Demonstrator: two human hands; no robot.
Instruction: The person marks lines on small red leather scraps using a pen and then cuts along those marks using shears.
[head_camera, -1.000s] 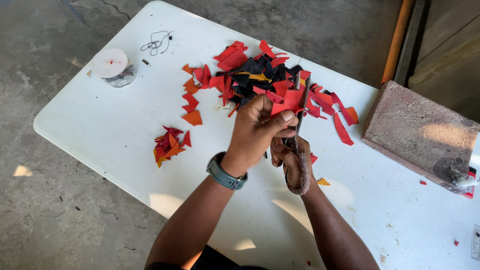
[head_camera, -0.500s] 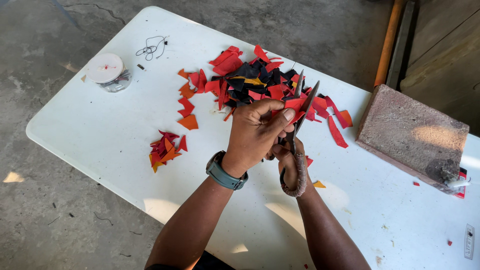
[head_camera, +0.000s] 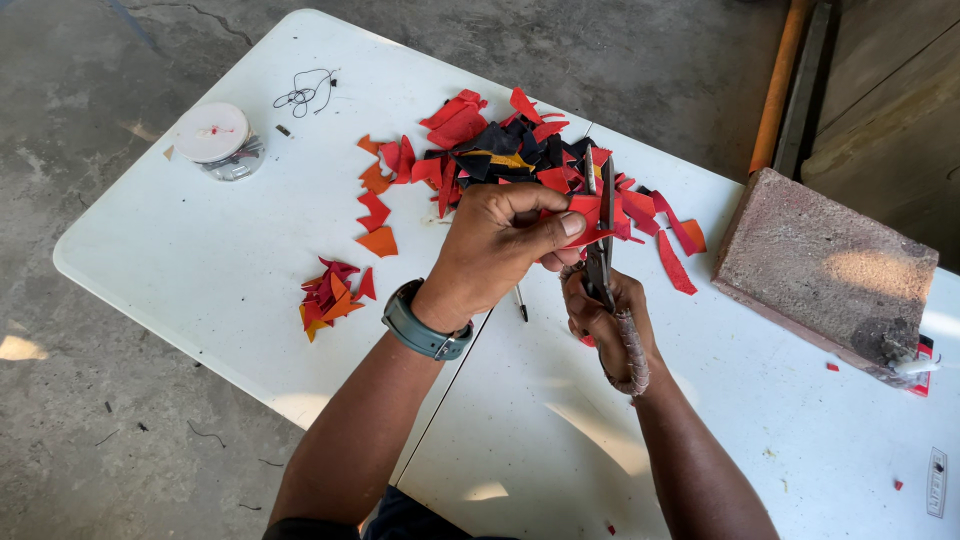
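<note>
Since a second ago the scissors (head_camera: 603, 235) have tilted upright in the clenched right hand (head_camera: 605, 320), blades parted on a red scrap (head_camera: 583, 218) — pinched by the left hand (head_camera: 497, 245) — scrap pile (head_camera: 500, 155) just beyond.

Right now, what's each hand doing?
Left hand: closed, pinching a red scrap.
Right hand: closed on the scissors.

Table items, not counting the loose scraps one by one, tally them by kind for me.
Scrap heaps: 2 (large, small)
Scissors: 1
Brick: 1
Round lidded container: 1
Tangled thin cord: 1
Total: 6
</note>
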